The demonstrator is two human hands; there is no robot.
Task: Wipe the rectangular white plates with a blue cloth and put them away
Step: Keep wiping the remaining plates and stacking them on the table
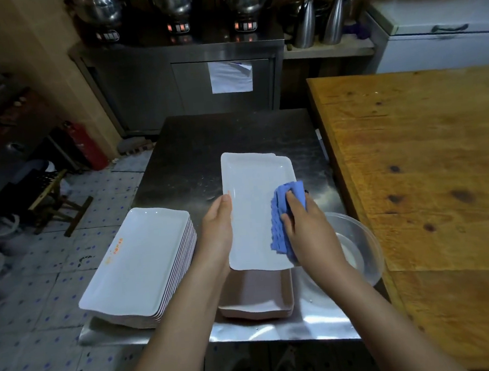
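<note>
The left hand (218,227) holds a white plate (253,202) by its long left edge. Its grip is closed on that edge, with the thumb on top, so the plate cannot slide while it is rubbed. The plate is held up a little, above a short stack of plates (256,298) that lie face down and look pinkish-brown underneath. That stack is probably the ones not cleaned yet, kept right under the hands so the next one is easy to take.

The right hand (305,227) presses a folded blue cloth (284,220) flat on the right side of the plate. Its grip is closed on the cloth, fingers spread over it, so the cloth covers a wide strip in each rub.

A clear bowl (362,252) sits just beside the right wrist, close enough to reach. It may hold water for the cloth, but I cannot tell.

On the left, a tall stack of white plates (141,260) lies face up, with its corner hanging over the edge of the steel worktop (193,148). These are likely the clean ones. That pile looks a bit risky so near the edge.

The wooden table (429,165) on the right is bare.
</note>
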